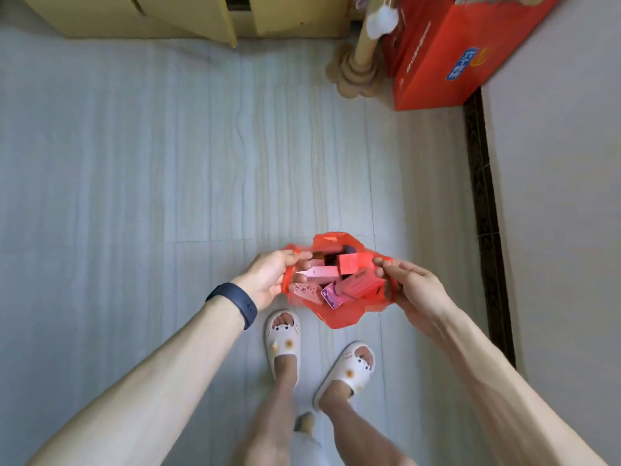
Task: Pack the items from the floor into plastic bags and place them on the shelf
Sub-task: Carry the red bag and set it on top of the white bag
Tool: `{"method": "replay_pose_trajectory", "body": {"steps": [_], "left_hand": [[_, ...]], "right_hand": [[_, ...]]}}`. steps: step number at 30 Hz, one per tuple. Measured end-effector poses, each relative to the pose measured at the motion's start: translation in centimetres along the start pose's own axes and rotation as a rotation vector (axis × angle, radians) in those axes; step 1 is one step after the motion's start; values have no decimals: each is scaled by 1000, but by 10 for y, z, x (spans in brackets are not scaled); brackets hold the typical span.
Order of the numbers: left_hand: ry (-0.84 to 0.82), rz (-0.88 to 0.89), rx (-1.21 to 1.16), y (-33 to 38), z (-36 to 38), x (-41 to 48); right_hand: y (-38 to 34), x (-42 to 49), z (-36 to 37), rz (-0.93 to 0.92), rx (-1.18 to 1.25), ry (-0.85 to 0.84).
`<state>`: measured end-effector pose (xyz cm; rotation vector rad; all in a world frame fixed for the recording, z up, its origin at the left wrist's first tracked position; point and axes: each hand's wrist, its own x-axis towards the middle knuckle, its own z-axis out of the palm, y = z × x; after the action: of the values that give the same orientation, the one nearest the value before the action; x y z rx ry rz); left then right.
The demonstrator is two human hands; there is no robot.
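A red plastic bag (339, 314) hangs open in front of me, above the floor and just ahead of my feet. Inside it lie several small pink, red and purple boxes (336, 280). My left hand (272, 277), with a dark band on the wrist, grips the bag's left handle. My right hand (413, 290) pinches the right handle between thumb and fingers. Both hands hold the mouth of the bag stretched wide.
A pale tiled floor (168, 163) spreads ahead. A yellow cabinet (168, 15) stands at the far side. A cream turned post (356, 68) and a large red paper bag (447, 52) stand at the far right beside the wall (564, 163). My slippered feet (319, 351) are below the bag.
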<state>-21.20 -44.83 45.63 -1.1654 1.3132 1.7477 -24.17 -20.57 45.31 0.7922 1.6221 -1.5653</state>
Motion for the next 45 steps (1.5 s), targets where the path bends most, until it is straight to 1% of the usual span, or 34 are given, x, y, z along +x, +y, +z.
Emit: {"method": "replay_pose_trajectory", "body": {"steps": [5, 7, 10, 13, 18, 22, 25, 29, 32, 35, 39, 45], "left_hand": [[-6, 48, -175, 22, -28, -135], [-20, 63, -227, 33, -49, -185], [-79, 114, -233, 53, -88, -259], [-98, 184, -223, 72, -131, -326], [-25, 342, -267, 93, -202, -411], [39, 481, -348, 108, -256, -463], [59, 592, -392, 129, -294, -492], [119, 710, -424, 167, -351, -523], [212, 761, -423, 197, -402, -536], [304, 757, -410, 223, -455, -540], [365, 717, -429, 251, -533, -526], [449, 590, -464, 297, -657, -517]], "right_hand": [[-49, -122, 46, 78, 129, -10], [-71, -172, 71, 83, 179, -67], [-109, -242, 116, 79, 248, -180], [-141, -301, 165, 37, 222, -263], [-176, -362, 237, -96, 52, -310], [-205, -392, 297, -242, -51, -344], [-233, -414, 347, -342, -60, -404], [-274, -431, 417, -417, -33, -505], [-298, -428, 475, -448, -46, -555], [-314, -419, 540, -439, -32, -635], [-325, -394, 632, -405, -4, -729], [-337, -358, 768, -296, 6, -732]]}}
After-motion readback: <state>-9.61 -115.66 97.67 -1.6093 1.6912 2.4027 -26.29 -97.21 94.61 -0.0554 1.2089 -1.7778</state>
